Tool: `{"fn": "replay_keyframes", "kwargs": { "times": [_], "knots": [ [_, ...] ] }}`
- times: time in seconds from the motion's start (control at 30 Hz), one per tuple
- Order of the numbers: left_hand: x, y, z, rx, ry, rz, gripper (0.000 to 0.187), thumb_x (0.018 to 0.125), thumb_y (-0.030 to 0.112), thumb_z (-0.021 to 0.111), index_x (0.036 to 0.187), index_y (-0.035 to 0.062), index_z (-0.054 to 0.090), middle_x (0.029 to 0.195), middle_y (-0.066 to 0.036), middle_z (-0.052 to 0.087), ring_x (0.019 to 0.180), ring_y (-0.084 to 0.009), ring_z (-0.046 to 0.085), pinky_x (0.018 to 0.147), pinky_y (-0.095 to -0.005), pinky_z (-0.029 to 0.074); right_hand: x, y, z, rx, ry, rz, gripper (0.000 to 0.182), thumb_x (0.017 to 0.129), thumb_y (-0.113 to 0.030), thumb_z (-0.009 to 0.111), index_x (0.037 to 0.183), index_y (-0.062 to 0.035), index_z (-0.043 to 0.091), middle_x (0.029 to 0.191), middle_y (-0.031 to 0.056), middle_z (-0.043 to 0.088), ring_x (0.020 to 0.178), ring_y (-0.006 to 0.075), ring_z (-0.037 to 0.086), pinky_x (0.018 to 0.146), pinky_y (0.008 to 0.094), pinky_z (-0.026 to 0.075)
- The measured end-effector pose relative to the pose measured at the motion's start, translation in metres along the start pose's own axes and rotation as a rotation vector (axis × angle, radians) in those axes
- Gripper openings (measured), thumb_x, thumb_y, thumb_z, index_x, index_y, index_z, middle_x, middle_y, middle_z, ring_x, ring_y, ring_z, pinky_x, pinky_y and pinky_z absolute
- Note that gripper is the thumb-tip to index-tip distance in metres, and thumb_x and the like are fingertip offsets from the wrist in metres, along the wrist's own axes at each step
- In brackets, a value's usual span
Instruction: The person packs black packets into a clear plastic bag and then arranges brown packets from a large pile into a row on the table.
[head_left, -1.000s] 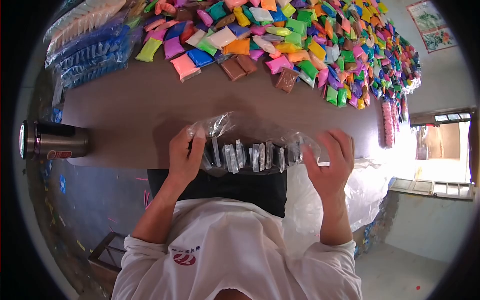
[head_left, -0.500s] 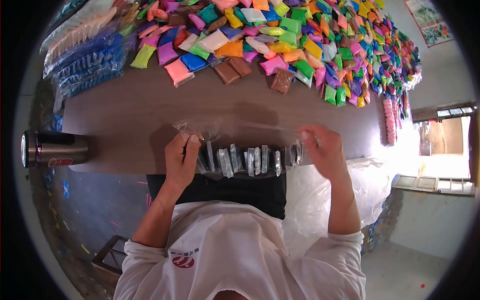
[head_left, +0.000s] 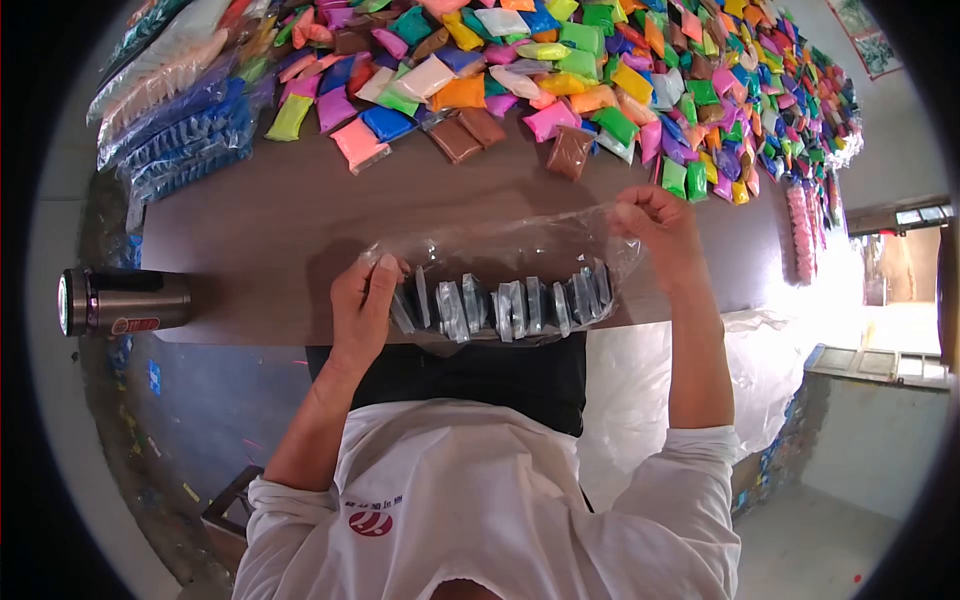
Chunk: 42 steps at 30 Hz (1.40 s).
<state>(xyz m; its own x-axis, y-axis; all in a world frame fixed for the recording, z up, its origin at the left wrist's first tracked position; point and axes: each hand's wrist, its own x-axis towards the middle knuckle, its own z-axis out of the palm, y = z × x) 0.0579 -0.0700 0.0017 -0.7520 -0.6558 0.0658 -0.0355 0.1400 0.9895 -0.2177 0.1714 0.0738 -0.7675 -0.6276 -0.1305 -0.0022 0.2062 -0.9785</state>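
Observation:
A long clear plastic bag [head_left: 520,240] stretches between my two hands at the table's near edge. Inside it, along the bottom, stand several dark packets [head_left: 508,308] with shiny silvery edges, side by side in a row. My left hand [head_left: 367,295] is closed on the bag's left end, thumb on top. Higher up and farther from me, my right hand [head_left: 655,222] pinches the upper right corner of the bag. The film between the hands is pulled up and spread, with folds and glints.
A heap of small colourful packets [head_left: 580,65] covers the far side of the brown table [head_left: 250,235]. Filled bags of blue packets [head_left: 195,135] lie at the far left. A steel flask [head_left: 125,302] lies at the left edge. White plastic sheeting [head_left: 640,390] hangs at the right.
My right hand has moved up and away from me, drawing the bag's upper edge with it. My left hand stays nearly in place. The view has shifted slightly.

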Motion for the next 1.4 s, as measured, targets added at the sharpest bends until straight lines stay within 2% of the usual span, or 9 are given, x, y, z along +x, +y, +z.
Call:
{"fn": "replay_keyframes", "kwargs": {
  "times": [0.2, 0.3, 0.4, 0.47, 0.57, 0.77, 1.03, 1.23, 1.4],
  "knots": [
    [0.003, -0.001, 0.003, -0.075, 0.027, 0.026, 0.039, 0.108, 0.025, 0.049, 0.080, -0.0010, 0.058, 0.085, -0.006, 0.063, 0.082, -0.0146, 0.058, 0.078, -0.0294, 0.046, -0.029, -0.007, -0.019, 0.003, 0.035, 0.001, 0.037, 0.088, -0.016, 0.079, 0.118, -0.0003, 0.064, 0.102, 0.0068, 0.072, 0.091, 0.0127, 0.067, 0.079, 0.0290, 0.054],
    [0.002, 0.001, 0.004, -0.080, 0.034, 0.019, 0.039, 0.108, 0.026, 0.049, 0.080, -0.0008, 0.057, 0.085, -0.007, 0.065, 0.083, -0.0142, 0.058, 0.078, -0.0291, 0.046, -0.054, -0.008, -0.009, -0.057, 0.267, -0.210, 0.042, 0.081, -0.019, 0.084, 0.115, -0.0031, 0.065, 0.105, 0.0082, 0.071, 0.095, 0.0175, 0.067, 0.081, 0.0328, 0.054],
    [0.001, -0.002, 0.004, -0.032, 0.045, 0.029, 0.039, 0.107, 0.026, 0.050, 0.080, -0.0010, 0.057, 0.085, -0.007, 0.066, 0.082, -0.0131, 0.057, 0.078, -0.0284, 0.046, -0.101, 0.003, -0.010, -0.720, 0.404, -0.554, 0.050, 0.073, -0.023, 0.090, 0.113, -0.0053, 0.066, 0.106, 0.0106, 0.069, 0.094, 0.0252, 0.066, 0.081, 0.0358, 0.054],
    [0.000, -0.004, 0.003, -0.007, 0.052, 0.035, 0.039, 0.107, 0.026, 0.050, 0.080, -0.0011, 0.058, 0.085, -0.007, 0.066, 0.082, -0.0124, 0.057, 0.077, -0.0279, 0.046, -0.119, -0.016, 0.028, -0.658, 0.184, -0.850, 0.055, 0.067, -0.027, 0.093, 0.110, -0.0060, 0.066, 0.108, 0.0131, 0.067, 0.093, 0.0312, 0.066, 0.081, 0.0398, 0.054],
    [0.000, -0.002, 0.005, -0.007, 0.056, 0.037, 0.039, 0.107, 0.026, 0.051, 0.080, -0.0012, 0.058, 0.084, -0.007, 0.066, 0.082, -0.0120, 0.057, 0.077, -0.0276, 0.046, -0.119, -0.019, 0.058, -0.819, 0.015, -0.793, 0.075, 0.066, -0.045, 0.089, 0.124, -0.0048, 0.063, 0.126, 0.0159, 0.060, 0.108, 0.0353, 0.061, 0.092, 0.0475, 0.050],
    [0.003, -0.004, 0.000, -0.035, 0.030, 0.015, 0.043, 0.106, 0.031, 0.050, 0.078, 0.0002, 0.059, 0.085, -0.006, 0.066, 0.083, -0.0128, 0.056, 0.079, -0.0292, 0.044, -0.080, 0.023, 0.046, -1.024, -0.148, -0.836, 0.074, 0.076, -0.054, 0.076, 0.132, -0.0096, 0.060, 0.133, 0.0154, 0.056, 0.112, 0.0361, 0.059, 0.102, 0.0492, 0.043],
    [0.030, 0.016, -0.021, -0.007, -0.078, -0.362, 0.043, 0.104, 0.036, 0.055, 0.080, 0.0000, 0.064, 0.081, -0.001, 0.064, 0.076, -0.0059, 0.054, 0.068, -0.0247, 0.042, -0.033, 0.013, 0.045, -0.859, -0.290, -0.702, 0.049, 0.085, -0.047, 0.070, 0.111, -0.0050, 0.070, 0.108, 0.0112, 0.063, 0.094, 0.0340, 0.063, 0.085, 0.0436, 0.051],
    [0.046, -0.005, -0.019, 0.144, -0.118, -0.090, 0.046, 0.104, 0.035, 0.055, 0.081, -0.0029, 0.064, 0.065, 0.000, 0.053, 0.061, -0.0049, 0.047, 0.055, -0.0266, 0.039, -0.015, 0.022, 0.040, -0.773, -0.369, -0.483, 0.040, 0.089, -0.041, 0.070, 0.095, -0.0016, 0.073, 0.104, 0.0121, 0.062, 0.095, 0.0342, 0.063, 0.081, 0.0430, 0.052],
    [0.049, 0.009, -0.021, 0.117, -0.146, -0.178, 0.046, 0.104, 0.034, 0.056, 0.079, -0.0032, 0.065, 0.061, 0.000, 0.052, 0.053, -0.0054, 0.048, 0.048, -0.0271, 0.039, -0.019, -0.005, 0.045, -0.839, -0.366, -0.404, 0.064, 0.079, -0.051, 0.078, 0.119, -0.0024, 0.066, 0.127, 0.0176, 0.059, 0.118, 0.0382, 0.055, 0.099, 0.0450, 0.047]
  ]
}}
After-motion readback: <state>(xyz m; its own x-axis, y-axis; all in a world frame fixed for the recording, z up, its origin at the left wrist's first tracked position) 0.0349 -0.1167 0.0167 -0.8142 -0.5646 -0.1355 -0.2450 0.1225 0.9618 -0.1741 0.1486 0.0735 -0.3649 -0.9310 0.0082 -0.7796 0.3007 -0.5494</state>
